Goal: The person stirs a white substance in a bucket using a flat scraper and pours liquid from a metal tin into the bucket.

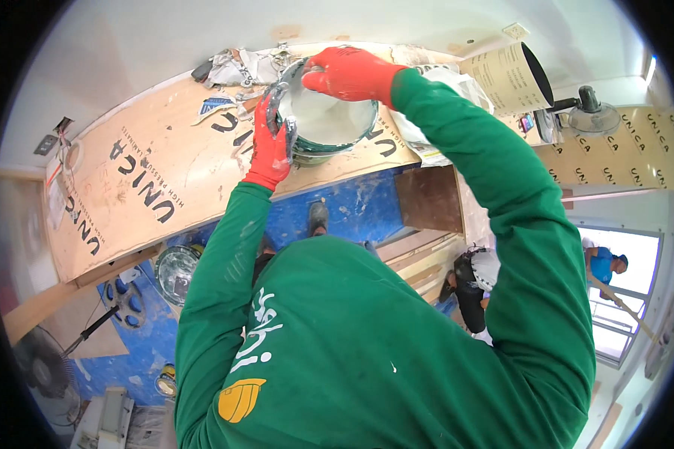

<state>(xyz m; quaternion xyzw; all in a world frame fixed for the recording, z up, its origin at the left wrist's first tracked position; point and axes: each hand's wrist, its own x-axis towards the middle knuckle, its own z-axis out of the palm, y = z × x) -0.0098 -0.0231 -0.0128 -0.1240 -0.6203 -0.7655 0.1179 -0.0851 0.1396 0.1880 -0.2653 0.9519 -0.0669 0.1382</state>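
Observation:
A dark green bucket (352,142) of pale white material stands on the printed board worktop (127,194). My left hand (269,142), in a red glove heavily smeared with grey-white material, is closed against the bucket's left side at the rim. My right hand (344,75), also red-gloved, is over the bucket's top with its fingers curled near the upper left rim; what they hold, if anything, is unclear. Crumpled, stained wrappers (228,71) lie behind at the left, and a white sack (427,135) lies to the right.
Right: a cardboard tube (505,78), a fan (586,112), a bent-over person (472,288), another person with a pole by the window (603,266). Below the worktop: blue floor covering (367,202), another bucket (176,273), a tool with a round head (123,299). Lower left: a fan (41,367).

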